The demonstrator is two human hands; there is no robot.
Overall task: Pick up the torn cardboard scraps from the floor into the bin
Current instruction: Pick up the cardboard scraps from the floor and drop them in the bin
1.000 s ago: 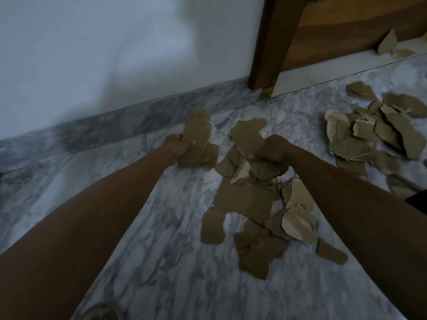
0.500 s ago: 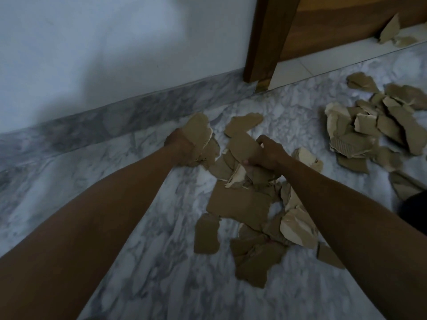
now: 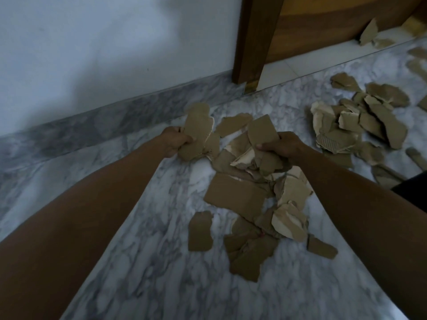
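Torn brown cardboard scraps lie in a heap on the marble floor in front of me. My left hand is closed around a bunch of scraps held just above the floor, near the wall. My right hand grips another bunch, with a flat rectangular piece sticking up from it, over the top of the heap. A second heap of scraps lies to the right. No bin is in view.
A white wall with a grey marble skirting runs along the left. A wooden door frame post and door stand at the top right, with a few scraps on the threshold. A dark object shows at the right edge.
My right hand has taken hold of more scraps and the rectangular piece now stands up in it. My left hand has kept its bunch and shifted slightly.
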